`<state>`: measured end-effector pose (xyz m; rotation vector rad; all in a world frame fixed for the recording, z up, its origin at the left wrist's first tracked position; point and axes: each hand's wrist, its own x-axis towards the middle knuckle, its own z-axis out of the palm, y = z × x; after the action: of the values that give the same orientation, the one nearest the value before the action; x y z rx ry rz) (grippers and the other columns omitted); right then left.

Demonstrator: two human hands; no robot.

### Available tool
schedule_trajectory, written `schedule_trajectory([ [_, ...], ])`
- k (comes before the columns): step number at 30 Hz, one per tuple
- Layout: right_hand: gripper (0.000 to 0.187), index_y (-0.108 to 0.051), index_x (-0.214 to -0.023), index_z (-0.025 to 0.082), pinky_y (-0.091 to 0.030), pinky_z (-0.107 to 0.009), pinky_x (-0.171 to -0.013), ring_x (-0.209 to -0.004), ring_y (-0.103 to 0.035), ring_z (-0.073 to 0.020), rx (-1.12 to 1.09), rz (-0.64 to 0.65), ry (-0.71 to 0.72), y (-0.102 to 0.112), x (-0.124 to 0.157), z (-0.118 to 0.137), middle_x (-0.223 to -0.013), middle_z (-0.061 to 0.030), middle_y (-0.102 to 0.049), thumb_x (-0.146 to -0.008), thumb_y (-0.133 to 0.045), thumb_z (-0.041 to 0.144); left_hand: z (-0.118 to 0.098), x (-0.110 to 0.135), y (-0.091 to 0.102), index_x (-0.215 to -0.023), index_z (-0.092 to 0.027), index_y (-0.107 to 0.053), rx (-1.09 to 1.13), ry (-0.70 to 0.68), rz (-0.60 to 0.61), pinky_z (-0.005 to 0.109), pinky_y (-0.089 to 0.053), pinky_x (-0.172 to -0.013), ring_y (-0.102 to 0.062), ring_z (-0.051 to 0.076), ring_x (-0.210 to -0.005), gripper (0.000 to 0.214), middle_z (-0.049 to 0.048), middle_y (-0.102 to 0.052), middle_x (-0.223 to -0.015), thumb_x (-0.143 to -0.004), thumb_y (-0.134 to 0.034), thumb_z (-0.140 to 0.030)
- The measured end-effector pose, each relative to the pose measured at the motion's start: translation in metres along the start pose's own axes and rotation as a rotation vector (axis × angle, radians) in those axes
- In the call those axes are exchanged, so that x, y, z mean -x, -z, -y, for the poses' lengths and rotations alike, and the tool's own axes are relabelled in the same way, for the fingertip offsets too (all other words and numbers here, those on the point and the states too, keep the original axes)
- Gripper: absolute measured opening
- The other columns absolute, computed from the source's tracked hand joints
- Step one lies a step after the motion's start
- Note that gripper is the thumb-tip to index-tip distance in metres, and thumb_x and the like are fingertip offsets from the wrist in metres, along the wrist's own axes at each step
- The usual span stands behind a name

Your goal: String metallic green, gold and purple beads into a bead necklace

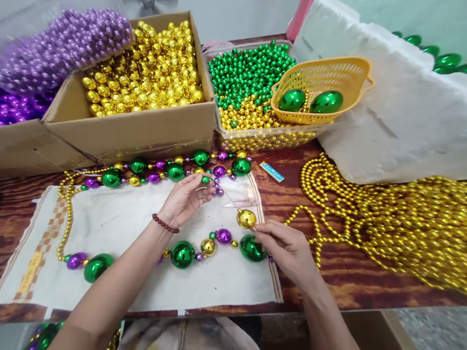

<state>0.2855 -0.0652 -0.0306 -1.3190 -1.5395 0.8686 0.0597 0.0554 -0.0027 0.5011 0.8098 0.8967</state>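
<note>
My left hand (184, 197), with a brown bead bracelet (165, 223), pinches a small green bead (205, 180) above the white towel (147, 209). Small purple beads (218, 188) hang by those fingertips, and a thin thread slants from there toward my right hand. Between the fingertips of my right hand (285, 246) is a large shiny gold bead (246, 218); a tiny metallic tip shows beside it. A strand of green, purple and gold beads (182, 254) lies on the towel, partly behind my left forearm. Its far row (175, 171) runs along the towel's back edge.
Boxes of gold beads (148, 74) and purple beads (5, 106) line the back. A clear tub (254, 133) holds green and gold beads, with a yellow basket (331, 75) on it. Gold bead chains (415, 225) cover the right side, below a white foam box (381, 104).
</note>
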Motion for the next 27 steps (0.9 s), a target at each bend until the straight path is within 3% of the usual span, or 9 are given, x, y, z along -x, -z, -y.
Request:
schedule_trajectory([
  [14, 0.015, -0.074, -0.085, 0.023, -0.051, -0.025, -0.058, -0.059, -0.064, -0.0158, 0.036, 0.048, 0.065, -0.009, -0.006, 0.008, -0.070, -0.0012, -0.069, -0.089, -0.061, 0.018, 0.002, -0.002, 0.004, -0.092, -0.012, -0.070, 0.044, 0.000, 0.006, 0.025, -0.055, -0.069, -0.068, 0.012, -0.069, 0.015, 0.0052, -0.071, -0.078, -0.093, -0.066, -0.026],
  [21, 0.014, -0.074, -0.083, 0.022, -0.050, -0.026, -0.056, -0.059, -0.063, -0.0165, 0.036, 0.047, 0.036, -0.010, -0.005, 0.004, -0.068, -0.0014, -0.068, -0.090, -0.062, 0.022, 0.002, -0.001, 0.000, -0.091, -0.013, -0.072, -0.062, -0.062, -0.023, 0.023, -0.052, -0.065, -0.068, 0.011, -0.065, 0.023, 0.0036, -0.071, -0.077, -0.085, -0.075, -0.035],
  [27, 0.011, -0.076, -0.085, 0.023, -0.052, -0.023, -0.050, -0.054, -0.064, -0.0158, -0.063, -0.027, 0.025, -0.012, -0.017, -0.009, -0.067, -0.0010, -0.069, -0.088, -0.066, 0.025, 0.004, 0.008, -0.013, -0.101, -0.016, -0.075, -0.360, -0.156, 0.150, 0.028, -0.053, -0.070, -0.071, 0.017, -0.071, 0.049, 0.0090, -0.074, -0.082, -0.079, -0.073, -0.059],
])
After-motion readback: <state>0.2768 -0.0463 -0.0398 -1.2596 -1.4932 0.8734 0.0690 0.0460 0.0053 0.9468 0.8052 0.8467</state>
